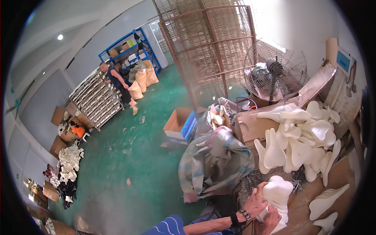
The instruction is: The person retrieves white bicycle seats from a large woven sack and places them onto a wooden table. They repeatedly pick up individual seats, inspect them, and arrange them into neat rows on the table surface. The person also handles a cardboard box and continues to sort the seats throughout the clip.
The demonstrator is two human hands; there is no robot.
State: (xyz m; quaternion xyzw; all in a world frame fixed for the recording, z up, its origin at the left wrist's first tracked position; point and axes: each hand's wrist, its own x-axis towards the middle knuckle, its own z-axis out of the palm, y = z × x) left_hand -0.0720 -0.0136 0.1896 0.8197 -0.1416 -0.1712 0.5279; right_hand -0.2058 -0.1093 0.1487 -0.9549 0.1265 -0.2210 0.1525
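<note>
I have a white moulded foam piece with rounded lobes gripped in both hands at the lower right of the head view, just below the big heap of the same pieces. My left hand is wrapped around its left edge, fingers curled closed on the foam, with a dark beaded bracelet and a black band on the wrist. My right hand is under the lower end of the piece, closed on it as well, though its fingers are partly hidden by the foam. My striped blue sleeve shows at the bottom edge.

Just above the held piece, the pile of white foam shapes is stacked on a brown cardboard-covered tabletop, and two more loose white pieces lie to the right of the held one. Left of the pile slumps a grey and pink plastic sack with white pieces poking out of its top. Behind the pile stands a round metal cage fan, and left of the fan a tall brown slatted rack. Left of the sack an open cardboard box sits on the green floor. Well apart from the pile, at far left, another person stands beside a wheeled rack of trays, near blue metal shelving.
</note>
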